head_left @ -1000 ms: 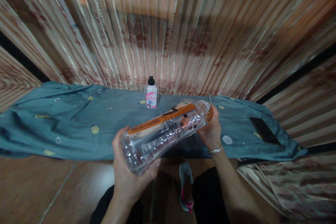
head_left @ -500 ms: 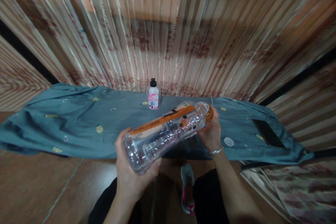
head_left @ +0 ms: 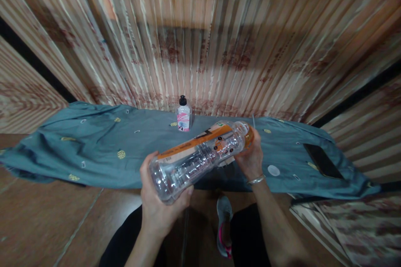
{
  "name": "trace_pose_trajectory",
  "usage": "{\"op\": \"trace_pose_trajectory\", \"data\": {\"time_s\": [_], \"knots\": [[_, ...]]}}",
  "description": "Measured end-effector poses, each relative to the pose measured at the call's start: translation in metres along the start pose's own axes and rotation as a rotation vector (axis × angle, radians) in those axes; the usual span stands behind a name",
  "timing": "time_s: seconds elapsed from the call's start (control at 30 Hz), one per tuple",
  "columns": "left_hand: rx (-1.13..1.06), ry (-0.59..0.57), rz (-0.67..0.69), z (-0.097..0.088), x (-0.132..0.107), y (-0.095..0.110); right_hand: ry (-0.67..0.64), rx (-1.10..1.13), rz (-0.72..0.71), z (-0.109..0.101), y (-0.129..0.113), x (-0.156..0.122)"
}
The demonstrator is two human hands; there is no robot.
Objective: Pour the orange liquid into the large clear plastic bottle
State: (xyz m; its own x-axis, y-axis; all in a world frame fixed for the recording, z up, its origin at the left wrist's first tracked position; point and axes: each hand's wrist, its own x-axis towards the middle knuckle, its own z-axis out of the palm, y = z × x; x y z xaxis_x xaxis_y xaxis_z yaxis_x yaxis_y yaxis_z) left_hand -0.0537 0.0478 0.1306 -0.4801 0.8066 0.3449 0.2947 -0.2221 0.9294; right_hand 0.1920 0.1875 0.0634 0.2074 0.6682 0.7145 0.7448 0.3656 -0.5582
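A large clear plastic bottle (head_left: 203, 156) with an orange label is held tilted above the cloth, its base to the left and its neck up to the right. My left hand (head_left: 159, 206) is wrapped round the base end, thumb along the near side. My right hand (head_left: 249, 158) is closed round the neck end, where an amber-orange part (head_left: 249, 135), perhaps the cap, shows. Its fingers are partly hidden. No liquid is visible in the bottle. Behind it a small clear bottle (head_left: 183, 117) with a pink-and-white label and black cap stands upright.
A blue-green cloth (head_left: 94, 133) with yellow prints covers the low surface. To the right lie a white round disc (head_left: 273, 170) and a dark flat phone-like slab (head_left: 322, 160). A thin pale stick (head_left: 253, 121) rises behind my right hand. A pleated curtain (head_left: 194, 58) hangs at the back.
The view has shifted slightly. Both hands keep hold of the large bottle, which stays at nearly the same tilt.
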Motion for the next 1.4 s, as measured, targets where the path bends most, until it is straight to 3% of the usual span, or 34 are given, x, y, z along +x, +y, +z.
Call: {"op": "trace_pose_trajectory", "data": {"time_s": [0.63,0.93,1.2,1.4], "knots": [[0.001,0.019,-0.017,0.003,-0.007,0.007,-0.023,0.035,0.004,-0.007,-0.013,0.009],[0.058,0.067,0.036,0.006,-0.010,-0.001,0.009,-0.021,0.018,-0.001,0.002,-0.001],[0.026,0.112,-0.032,0.008,-0.014,0.007,-0.015,0.018,0.009,-0.005,-0.011,0.005],[0.007,0.121,-0.044,0.010,-0.019,0.008,0.003,-0.014,-0.031,-0.003,-0.002,0.001]]}}
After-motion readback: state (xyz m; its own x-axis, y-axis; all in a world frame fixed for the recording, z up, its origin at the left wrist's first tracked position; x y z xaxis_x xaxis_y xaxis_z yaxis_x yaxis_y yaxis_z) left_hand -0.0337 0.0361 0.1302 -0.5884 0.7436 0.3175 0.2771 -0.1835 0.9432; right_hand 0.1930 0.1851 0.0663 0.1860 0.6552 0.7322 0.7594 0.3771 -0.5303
